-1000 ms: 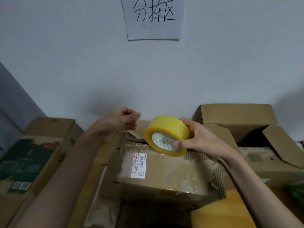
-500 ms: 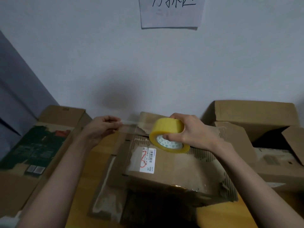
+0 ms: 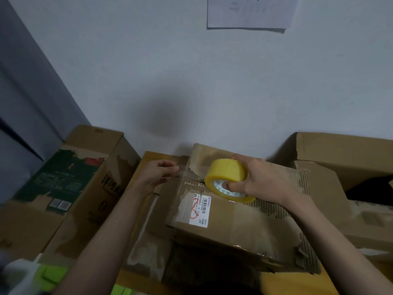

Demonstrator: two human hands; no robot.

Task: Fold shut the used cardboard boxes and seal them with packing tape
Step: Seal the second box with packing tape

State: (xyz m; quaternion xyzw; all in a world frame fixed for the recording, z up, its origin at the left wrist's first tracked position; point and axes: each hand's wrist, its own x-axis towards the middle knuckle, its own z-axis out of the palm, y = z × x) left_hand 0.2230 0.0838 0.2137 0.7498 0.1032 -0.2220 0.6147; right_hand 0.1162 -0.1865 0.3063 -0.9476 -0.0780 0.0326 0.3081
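Yellow tape roll (image 3: 229,177) sits in the right hand (image 3: 261,179), fingers curled over it and thumb hooked in the core, just above the torn box (image 3: 229,226). Beside it, the left hand (image 3: 157,173) pinches the clear free end, a strip stretched between the two. To seal well, I would keep that strip taut, centre it over the flap seam below the hands, lower it flat, then rub it down.

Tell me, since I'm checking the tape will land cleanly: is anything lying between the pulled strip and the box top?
Nothing visible. The strip stretches from left hand to tape roll above the bare box flaps.
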